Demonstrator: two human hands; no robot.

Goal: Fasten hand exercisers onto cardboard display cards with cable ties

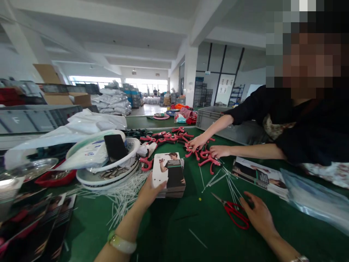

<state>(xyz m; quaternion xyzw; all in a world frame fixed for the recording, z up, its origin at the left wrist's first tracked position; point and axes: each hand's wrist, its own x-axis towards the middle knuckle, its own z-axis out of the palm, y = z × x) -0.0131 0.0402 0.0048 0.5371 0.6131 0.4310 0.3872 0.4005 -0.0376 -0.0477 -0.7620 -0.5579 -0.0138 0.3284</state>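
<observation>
A stack of printed cards (pixel 176 174) stands on the green table in the middle. My left hand (pixel 148 191) grips its left side, thumb on the top card. To the right, my right hand (pixel 257 213) is above the table with its fingers apart and nothing held, beside red-handled scissors (pixel 236 214). White zip ties (pixel 231 183) lie near its fingertips. Beyond the stack are several red and black clamps (pixel 166 137), with a co-worker's two hands on some of them at the right.
Bowls (pixel 131 160) holding metal parts and a phone (pixel 116 147) stand at the left, beside a pile of zip ties (pixel 122 200). More cards (pixel 259 176) and plastic bags (pixel 316 200) lie at the right. A grey crate (pixel 212 122) stands behind.
</observation>
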